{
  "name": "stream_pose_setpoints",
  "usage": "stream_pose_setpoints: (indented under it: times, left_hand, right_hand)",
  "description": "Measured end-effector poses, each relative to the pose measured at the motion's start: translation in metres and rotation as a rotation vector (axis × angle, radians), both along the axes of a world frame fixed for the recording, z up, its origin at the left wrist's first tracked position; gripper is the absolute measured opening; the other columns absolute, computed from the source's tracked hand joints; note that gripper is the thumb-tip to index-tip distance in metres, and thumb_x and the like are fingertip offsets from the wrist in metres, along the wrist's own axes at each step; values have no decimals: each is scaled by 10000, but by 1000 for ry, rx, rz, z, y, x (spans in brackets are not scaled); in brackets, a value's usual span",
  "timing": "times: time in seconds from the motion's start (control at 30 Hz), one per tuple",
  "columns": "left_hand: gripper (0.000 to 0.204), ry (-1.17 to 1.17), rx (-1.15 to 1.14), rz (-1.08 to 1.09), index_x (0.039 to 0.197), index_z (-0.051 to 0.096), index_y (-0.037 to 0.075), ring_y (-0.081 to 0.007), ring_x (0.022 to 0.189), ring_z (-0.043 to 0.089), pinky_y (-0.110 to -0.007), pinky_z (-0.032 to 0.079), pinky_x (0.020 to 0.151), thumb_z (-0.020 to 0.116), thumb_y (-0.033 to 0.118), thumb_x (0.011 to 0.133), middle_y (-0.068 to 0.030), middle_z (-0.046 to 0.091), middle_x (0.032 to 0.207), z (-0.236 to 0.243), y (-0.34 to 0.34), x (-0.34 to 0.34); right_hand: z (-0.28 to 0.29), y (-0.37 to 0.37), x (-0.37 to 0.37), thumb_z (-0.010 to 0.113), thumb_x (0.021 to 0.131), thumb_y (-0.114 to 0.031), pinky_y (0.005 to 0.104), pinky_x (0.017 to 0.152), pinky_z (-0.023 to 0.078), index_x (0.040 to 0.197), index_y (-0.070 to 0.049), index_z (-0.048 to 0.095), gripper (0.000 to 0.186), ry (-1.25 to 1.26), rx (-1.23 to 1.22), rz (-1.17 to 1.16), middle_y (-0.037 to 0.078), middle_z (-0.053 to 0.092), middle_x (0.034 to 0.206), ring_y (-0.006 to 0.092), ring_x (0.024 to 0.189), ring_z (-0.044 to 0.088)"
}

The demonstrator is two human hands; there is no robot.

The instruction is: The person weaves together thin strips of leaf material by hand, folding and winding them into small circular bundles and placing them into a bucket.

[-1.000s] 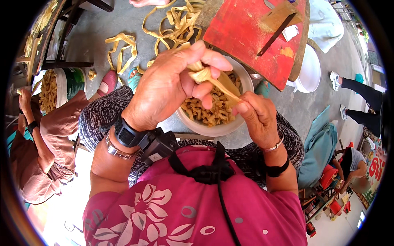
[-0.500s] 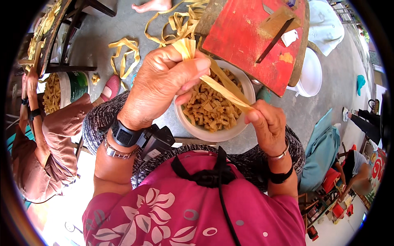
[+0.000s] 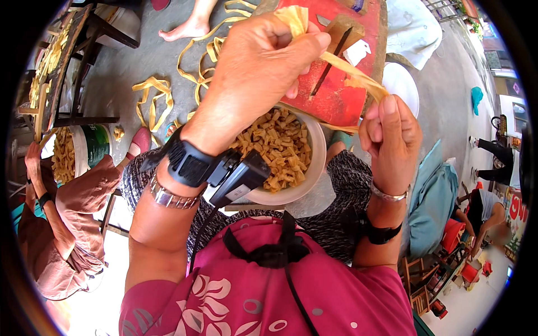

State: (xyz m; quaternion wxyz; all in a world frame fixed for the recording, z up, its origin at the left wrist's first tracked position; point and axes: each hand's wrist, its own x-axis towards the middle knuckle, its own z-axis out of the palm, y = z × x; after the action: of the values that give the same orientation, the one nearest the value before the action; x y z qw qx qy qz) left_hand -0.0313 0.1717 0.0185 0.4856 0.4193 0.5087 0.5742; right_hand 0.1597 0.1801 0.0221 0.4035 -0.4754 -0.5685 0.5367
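My left hand (image 3: pixel 255 70) grips a pale yellow flat strip (image 3: pixel 353 73) near its bunched upper end, above the red board. My right hand (image 3: pixel 392 131) pinches the strip's lower end, so the strip runs taut diagonally between them. The red board (image 3: pixel 311 98) holds a wooden block (image 3: pixel 347 28) with a long dark slot or blade, and a white scrap (image 3: pixel 357 52). A white bowl (image 3: pixel 319 162) full of short folded yellow pieces (image 3: pixel 272 148) sits below my hands, between my knees.
Loose strips (image 3: pixel 151 95) lie on the grey floor (image 3: pixel 129 61). At left, a co-worker in brown (image 3: pixel 78 207) sits by a bucket (image 3: pixel 95 148) and a dark bench (image 3: pixel 98 31). A bare foot (image 3: pixel 185 31) shows at top. Right: white basin (image 3: pixel 409 87), teal cloth (image 3: pixel 428 207), other people (image 3: pixel 487 213).
Both my hands have moved upward, away from over the bowl to over the red board, carrying the strip; the right also moved rightward. The left co-worker's raised hand has lowered since half a second ago.
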Motion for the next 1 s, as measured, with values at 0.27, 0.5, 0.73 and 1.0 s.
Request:
stream_pose_setpoints:
  times: [0.27,0.5,0.73,1.0]
  left_hand:
    - [251,837,170,439,684,582,-24,-353,511,549,-385,419,477,623,195,799,-198,581,608,-44,20,-7]
    - [222,383,-137,-398,786,629,31,-48,598,518,-235,402,528,602,231,879,13,593,659,-25,-38,-6]
    - [458,58,-503,-564,917,611,0,-165,609,603,-265,468,541,439,424,937,-75,640,753,-44,-65,6]
    - [534,-1018,-479,-85,1106,482,-24,-231,760,624,-336,522,641,291,455,968,-148,615,937,-61,-80,6]
  right_hand:
    - [-21,3,17,478,946,-270,211,300,331,734,-2,533,346,-265,-205,13,-15,418,534,63,394,444]
    - [-9,-17,21,432,966,-231,204,422,349,856,18,529,289,169,-41,93,-14,404,566,67,440,396]
    - [-4,-28,32,512,927,-231,233,391,353,803,-15,518,249,753,124,476,0,451,521,132,423,446]
    - [-9,-48,16,507,927,-249,332,478,473,758,-15,564,294,645,-190,914,76,565,606,226,529,584]
